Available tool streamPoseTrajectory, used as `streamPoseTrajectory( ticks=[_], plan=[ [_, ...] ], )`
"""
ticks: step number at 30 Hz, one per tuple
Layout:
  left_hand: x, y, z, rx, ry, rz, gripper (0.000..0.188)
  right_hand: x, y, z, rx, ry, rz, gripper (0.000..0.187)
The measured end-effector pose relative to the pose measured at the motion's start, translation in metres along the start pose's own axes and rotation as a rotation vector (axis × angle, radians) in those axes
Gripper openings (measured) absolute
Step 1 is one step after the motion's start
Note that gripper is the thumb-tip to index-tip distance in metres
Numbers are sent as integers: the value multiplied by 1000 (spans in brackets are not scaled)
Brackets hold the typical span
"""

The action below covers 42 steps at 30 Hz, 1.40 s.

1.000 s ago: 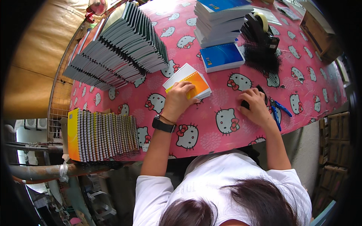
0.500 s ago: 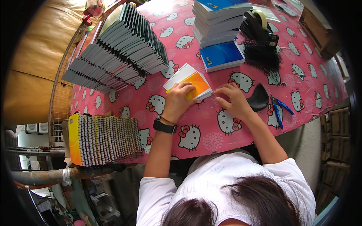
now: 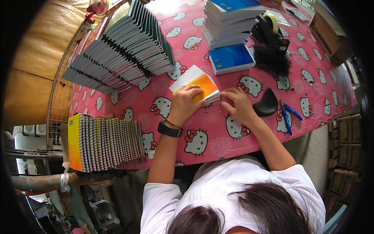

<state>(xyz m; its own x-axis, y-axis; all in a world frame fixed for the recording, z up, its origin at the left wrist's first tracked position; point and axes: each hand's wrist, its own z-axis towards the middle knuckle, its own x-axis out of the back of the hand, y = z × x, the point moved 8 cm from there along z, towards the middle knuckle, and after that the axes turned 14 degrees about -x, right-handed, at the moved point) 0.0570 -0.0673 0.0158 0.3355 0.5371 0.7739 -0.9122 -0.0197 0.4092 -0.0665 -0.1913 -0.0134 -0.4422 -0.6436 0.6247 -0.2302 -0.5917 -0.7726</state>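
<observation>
A small stack of punched notebook sheets with a yellow-orange cover lies fanned on the pink table, white punched sheets showing at its far left. Across its near left part rests my left hand, fingers bent over the cover and thumb at the near edge. My right hand is at the stack's right corner, thumb and forefinger apart; its fingertips come close to the paper edges, and contact is hard to make out. Right of that hand are a dark curved holder and blue-handled pliers.
Wire-bound yellow notebooks stand in a row at the near left. Tall piles of spiral-bound books fill the far left. Blue-covered pads, black binding coils and a tape dispenser lie beyond my hands. A cardboard box stands far right.
My right hand has shifted slightly left, nearer the corner of the stack. My left hand stays on the cover. The whole view has moved a little.
</observation>
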Motion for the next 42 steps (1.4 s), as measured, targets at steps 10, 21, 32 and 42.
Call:
streamPoseTrajectory(
  ticks=[10,21,32,42],
  plan=[
    [55,-12,-11,176,412,38,19,-12,-14,9,75,-76,-97,24],
    [42,99,-65,-173,285,239,64,-8,-31,-10,-139,-323,750,45],
    [-6,52,-132,449,657,-789,41,-31,-35,-53,-94,-359,881,37],
    [28,97,-114,258,569,69,42,-43,-31,-58,-154,-191,815,18]
  ],
)
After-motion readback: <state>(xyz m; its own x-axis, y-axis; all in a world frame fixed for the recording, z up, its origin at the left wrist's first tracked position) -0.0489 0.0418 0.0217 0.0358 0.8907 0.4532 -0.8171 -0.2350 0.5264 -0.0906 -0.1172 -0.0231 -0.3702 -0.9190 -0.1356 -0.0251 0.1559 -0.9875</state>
